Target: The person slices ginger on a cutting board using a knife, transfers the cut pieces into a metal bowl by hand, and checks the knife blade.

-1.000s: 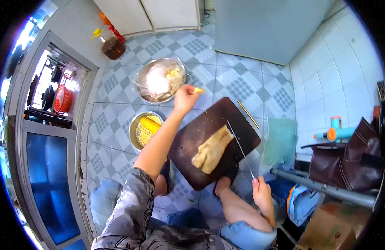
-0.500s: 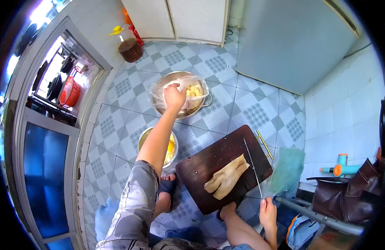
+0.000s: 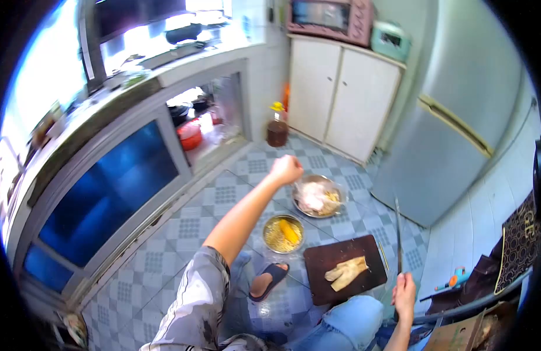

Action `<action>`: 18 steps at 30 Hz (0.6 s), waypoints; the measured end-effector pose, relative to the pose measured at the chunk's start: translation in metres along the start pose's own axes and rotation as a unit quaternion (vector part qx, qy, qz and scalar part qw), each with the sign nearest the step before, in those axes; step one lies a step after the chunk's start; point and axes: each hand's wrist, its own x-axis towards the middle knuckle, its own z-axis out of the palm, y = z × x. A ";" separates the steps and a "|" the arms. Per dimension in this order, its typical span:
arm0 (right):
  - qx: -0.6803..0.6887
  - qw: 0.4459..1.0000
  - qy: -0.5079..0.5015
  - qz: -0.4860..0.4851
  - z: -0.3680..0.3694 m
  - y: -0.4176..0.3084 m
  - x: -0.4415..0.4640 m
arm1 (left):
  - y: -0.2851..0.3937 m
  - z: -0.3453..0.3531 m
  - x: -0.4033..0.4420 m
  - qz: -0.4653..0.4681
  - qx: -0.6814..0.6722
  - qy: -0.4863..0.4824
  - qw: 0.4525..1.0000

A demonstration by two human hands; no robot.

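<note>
My right hand (image 3: 404,291) grips the handle of a long knife (image 3: 399,234), its blade pointing up and away, right of the cutting board. A pale, flat, split piece of food (image 3: 346,272) lies on the dark brown cutting board (image 3: 323,257) on the floor. My left arm reaches forward, and my left hand (image 3: 286,169) is closed beside the metal bowl's upper left edge; what its fingers hold, if anything, is hidden. The metal bowl (image 3: 302,212) contains a clear plastic bag (image 3: 313,195) and pale yellow pieces. A smaller bowl (image 3: 264,237) holds yellowish bits and a larger yellow piece.
A jug with a yellow cap (image 3: 277,130) stands by the white cabinet (image 3: 335,88). The fridge (image 3: 446,128) is at the right. A counter with blue doors (image 3: 106,205) runs along the left. A brown bag (image 3: 475,286) and cardboard box (image 3: 455,336) lie at lower right.
My view has tilted up, showing the microwave and counter. My left hand has come up from the plastic bag to beside the bowl. The knife, still in my right hand, has swung more upright.
</note>
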 end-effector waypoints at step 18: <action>0.210 0.906 -0.349 -0.116 0.168 -0.287 -0.053 | -0.114 -0.153 -0.266 0.026 0.066 -0.062 0.996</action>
